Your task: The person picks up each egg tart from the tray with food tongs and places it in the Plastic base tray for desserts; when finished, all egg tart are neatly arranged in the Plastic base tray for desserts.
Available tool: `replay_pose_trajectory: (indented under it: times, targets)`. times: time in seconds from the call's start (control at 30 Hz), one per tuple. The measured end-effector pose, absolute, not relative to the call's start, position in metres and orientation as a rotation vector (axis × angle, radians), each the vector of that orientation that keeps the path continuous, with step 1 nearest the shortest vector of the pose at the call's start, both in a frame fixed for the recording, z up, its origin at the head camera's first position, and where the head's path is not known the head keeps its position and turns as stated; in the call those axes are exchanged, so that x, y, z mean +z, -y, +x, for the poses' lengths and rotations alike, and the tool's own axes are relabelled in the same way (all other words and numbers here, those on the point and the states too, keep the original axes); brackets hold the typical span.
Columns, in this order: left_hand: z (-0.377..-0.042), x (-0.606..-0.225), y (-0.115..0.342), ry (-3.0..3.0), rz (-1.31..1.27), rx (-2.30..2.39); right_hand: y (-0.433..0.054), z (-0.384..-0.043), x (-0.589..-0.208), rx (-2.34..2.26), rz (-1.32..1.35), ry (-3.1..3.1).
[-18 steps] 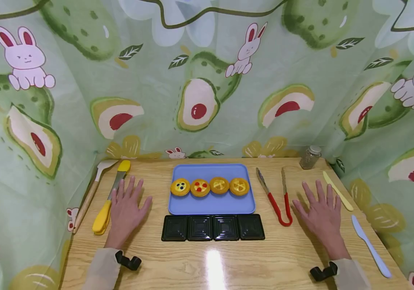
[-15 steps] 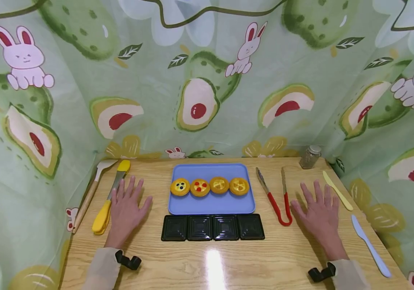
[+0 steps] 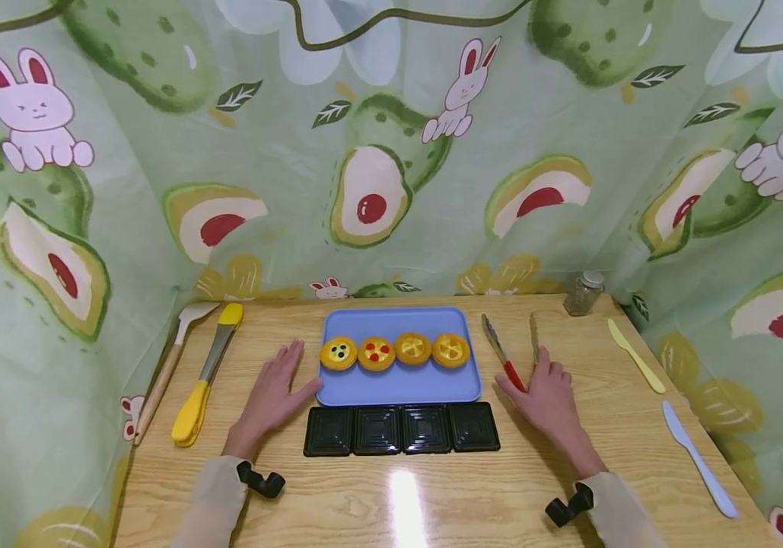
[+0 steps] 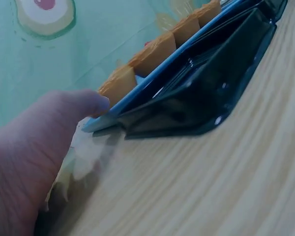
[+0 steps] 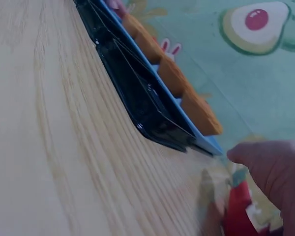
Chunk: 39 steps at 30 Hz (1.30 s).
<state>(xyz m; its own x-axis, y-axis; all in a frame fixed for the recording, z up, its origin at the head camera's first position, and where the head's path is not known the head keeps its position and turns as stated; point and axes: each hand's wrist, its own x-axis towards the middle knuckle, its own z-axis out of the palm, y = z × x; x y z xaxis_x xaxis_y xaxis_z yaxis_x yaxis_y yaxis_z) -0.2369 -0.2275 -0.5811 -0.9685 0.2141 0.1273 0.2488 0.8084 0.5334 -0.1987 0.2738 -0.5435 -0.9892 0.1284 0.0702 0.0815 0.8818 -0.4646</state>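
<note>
My left hand [image 3: 275, 392] is beside the left edge of a blue tray [image 3: 398, 390], fingers extended; in the left wrist view its thumb [image 4: 88, 103] overlaps the tray's corner. A row of egg tarts lies on the tray: one with blue dots [image 3: 338, 352], one with red dots [image 3: 376, 353], and two with yellow tops [image 3: 413, 348]. Over the red-handled tongs [image 3: 514, 374] is my right hand [image 3: 547, 392], covering most of their handle, its fingers loosely bent and its thumb pointing toward the tray. Along the tray's front side sits a black compartment tray [image 3: 402, 428], its squares bare.
At the left lie a wooden-handled utensil [image 3: 165, 373] and yellow tongs [image 3: 202, 388]. A glass jar [image 3: 584, 295] stands at the back right. A yellow knife [image 3: 634, 356] and a blue knife [image 3: 699, 459] lie by the right edge. Printed curtains [image 3: 261, 152] enclose the table.
Both hands have moved inward: the left from beside the yellow tongs to the blue tray's left edge, the right leftward over the red-handled tongs. The trays and tarts have stayed put.
</note>
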Motion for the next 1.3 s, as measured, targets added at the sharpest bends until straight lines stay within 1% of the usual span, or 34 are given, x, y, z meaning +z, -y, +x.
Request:
replay_pose_trajectory:
  times: [0.17,0.33,0.57,1.07,1.3]
  targets:
    - [-0.238,-0.585,0.214,2.897,-0.437,-0.754,-0.263,-0.205,-0.544,0.630,-0.290,2.938]
    - [-0.238,-0.587,0.205,2.902,-0.438,-0.699,-0.261,-0.207,-0.547,0.548,-0.412,2.895]
    - [-0.243,-0.589,0.201,2.915,-0.428,-0.705,-0.266,-0.208,-0.549,0.593,-0.473,2.923]
    - [-0.257,-0.585,0.205,2.953,-0.464,-0.701,-0.289,-0.202,-0.534,0.788,-0.321,2.888]
    - [-0.265,-0.590,0.206,2.971,-0.477,-0.657,-0.293,-0.199,-0.536,0.749,-0.136,2.791]
